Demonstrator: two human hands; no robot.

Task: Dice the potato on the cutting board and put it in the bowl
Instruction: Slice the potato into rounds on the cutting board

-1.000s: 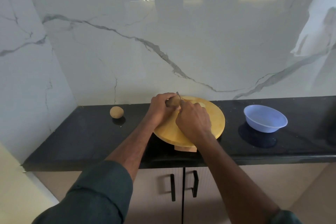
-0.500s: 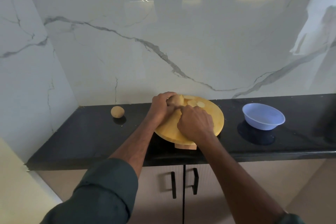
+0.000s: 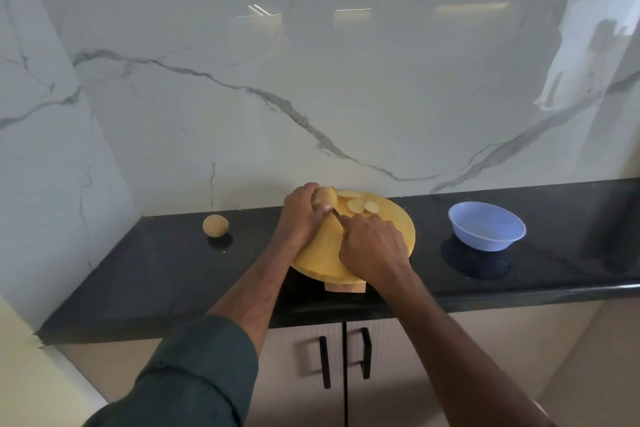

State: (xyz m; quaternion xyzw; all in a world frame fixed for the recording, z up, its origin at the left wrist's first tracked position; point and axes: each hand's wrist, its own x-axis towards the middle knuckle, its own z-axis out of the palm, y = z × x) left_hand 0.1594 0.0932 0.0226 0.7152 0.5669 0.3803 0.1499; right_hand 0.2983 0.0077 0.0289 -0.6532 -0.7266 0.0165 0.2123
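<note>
Step in hand, as judged: slicing the potato (image 3: pixel 323 199) into rounds, a stage ahead of dicing. The left hand (image 3: pixel 300 218) grips the uncut part of the potato, fingers curled over its top, at the far left edge of the round cutting board (image 3: pixel 398 229). The right hand (image 3: pixel 372 248) is closed round a knife (image 3: pixel 336 217); its handle is hidden in the fist and only a short stretch of blade shows, angled up toward the potato's cut face. To do this well: keep the left fingertips tucked back from the cut face, since the blade sits just beside them; bring the blade straight down for even rounds; shift the grip back along the potato as it shortens. The remaining piece is small and rounded, so it probably wants to roll; laying a flat face down would steady it. Several pale slices (image 3: pixel 356 205) lie flat on the far part of the board, just right of the potato and beyond the right hand's knuckles; these likely still need stacking and cross-cutting into cubes. The potato sits between the two hands, held by the left, with the blade near or touching it; contact cannot be confirmed. The blue bowl (image 3: pixel 486 230) stands on the bench to the right of the board, well apart from both hands, apparently with no potato in it. A second whole potato (image 3: pixel 215 225) rests on the bench left of the board, untouched.
</note>
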